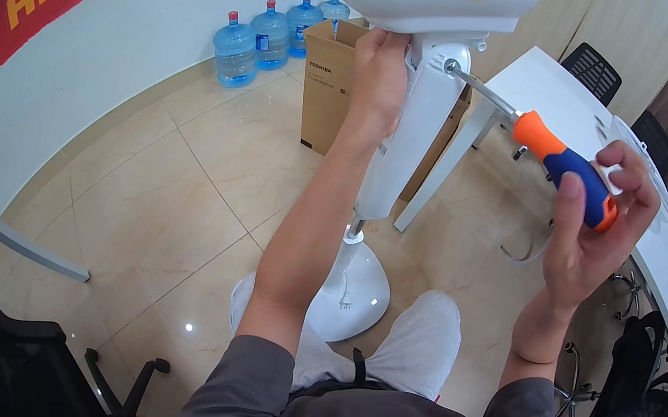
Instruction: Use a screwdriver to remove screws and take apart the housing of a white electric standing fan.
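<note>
A white pedestal fan [392,148] stands upright between my legs, its motor housing [428,1] at the top of the view and its round base [353,308] on the floor. My left hand [379,80] grips the fan's neck just under the housing; its fingertips are hidden behind. In my right hand [598,224] is a screwdriver [564,162] with an orange and blue handle, held between thumb and fingers. Its metal shaft slants up to the left, and the tip meets the round pivot screw [453,66] on the neck's right side.
A cardboard box [320,88] stands behind the fan. Several blue water bottles [236,53] line the wall. A long white table [536,92] runs along the right, with black office chairs [591,73] around it. Another black chair [23,351] is at the lower left.
</note>
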